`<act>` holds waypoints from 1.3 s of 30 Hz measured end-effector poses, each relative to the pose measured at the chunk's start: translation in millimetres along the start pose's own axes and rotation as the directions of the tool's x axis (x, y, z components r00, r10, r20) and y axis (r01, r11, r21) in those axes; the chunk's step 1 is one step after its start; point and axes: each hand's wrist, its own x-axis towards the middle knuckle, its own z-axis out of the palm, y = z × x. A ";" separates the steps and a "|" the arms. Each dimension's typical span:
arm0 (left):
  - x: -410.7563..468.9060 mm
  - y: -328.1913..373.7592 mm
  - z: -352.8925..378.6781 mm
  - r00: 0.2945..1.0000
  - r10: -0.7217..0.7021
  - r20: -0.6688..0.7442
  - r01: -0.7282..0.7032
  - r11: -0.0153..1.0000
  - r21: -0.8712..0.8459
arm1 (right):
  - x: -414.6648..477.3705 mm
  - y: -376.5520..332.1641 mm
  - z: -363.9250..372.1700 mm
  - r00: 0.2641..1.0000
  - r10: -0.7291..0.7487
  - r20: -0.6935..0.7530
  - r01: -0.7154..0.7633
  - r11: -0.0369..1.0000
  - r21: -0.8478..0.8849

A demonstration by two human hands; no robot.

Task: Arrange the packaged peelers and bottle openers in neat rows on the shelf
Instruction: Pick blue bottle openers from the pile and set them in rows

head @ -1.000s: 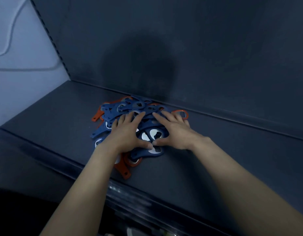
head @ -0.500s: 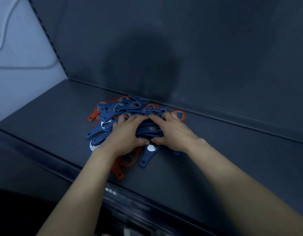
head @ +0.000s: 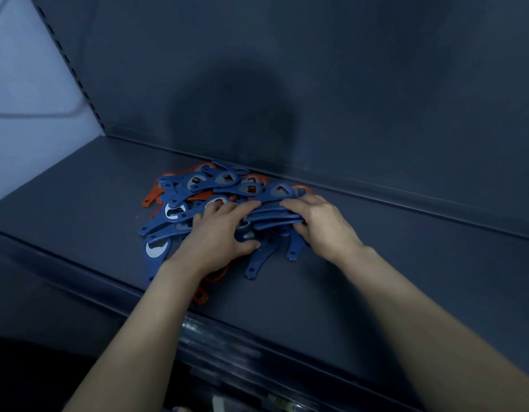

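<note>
A loose pile of blue and orange bottle openers (head: 204, 188) lies on the dark shelf (head: 376, 278), close to its back wall. My left hand (head: 215, 239) lies on the near side of the pile, fingers curled round a bundle of blue openers (head: 272, 217). My right hand (head: 322, 224) grips the same bundle from the right, thumb under it and fingers over it. One blue opener (head: 259, 260) sticks out toward me below the hands. An orange opener (head: 201, 295) shows under my left wrist. No peelers are in view.
The shelf's back panel (head: 316, 84) rises just behind the pile. A perforated upright (head: 79, 81) and a pale wall (head: 25, 99) stand at the left. The shelf's front lip (head: 227, 334) runs under my forearms.
Both hands went from lying flat on the pile to curling round a bundle of blue openers, drawing them together. The pile has shifted slightly.
</note>
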 end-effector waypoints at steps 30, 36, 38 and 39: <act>-1.5 13.5 9.7 0.993 -0.099 0.064 0.078 0.958 0.275 | -8.0 -21.7 -7.5 0.691 0.721 0.059 -0.717 0.673 0.181; 0.8 17.6 11.8 0.998 -0.056 -0.003 0.056 0.992 0.115 | -0.4 -22.5 -8.5 0.597 0.787 0.157 -0.765 0.499 0.408; 2.2 20.3 10.4 0.999 -0.035 -0.011 0.035 0.999 0.013 | -1.8 -22.1 -5.6 0.624 0.769 0.138 -0.708 0.482 0.516; 3.3 21.4 9.5 1.000 -0.021 -0.017 0.021 1.000 -0.011 | -3.8 -21.3 -5.2 0.633 0.764 0.126 -0.684 0.475 0.554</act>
